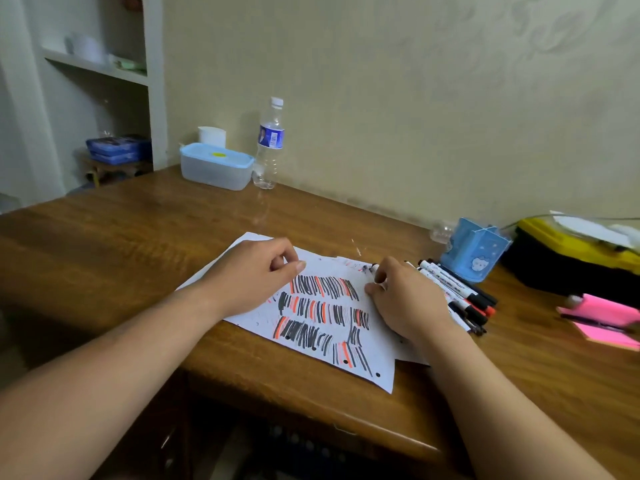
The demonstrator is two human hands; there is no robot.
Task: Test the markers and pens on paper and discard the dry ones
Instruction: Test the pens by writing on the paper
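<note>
A white sheet of paper lies on the wooden desk, covered with rows of black and red test strokes. My left hand rests on the sheet's upper left part, fingers curled, holding nothing that I can see. My right hand lies on the paper's right edge, and its fingers curl round a white marker whose tip peeks out above them. A pile of white markers with black and red caps lies just right of that hand.
A blue pen holder stands behind the marker pile. Pink sticky notes and a yellow and black case are at the far right. A lidded plastic box and a water bottle stand at the back near the wall.
</note>
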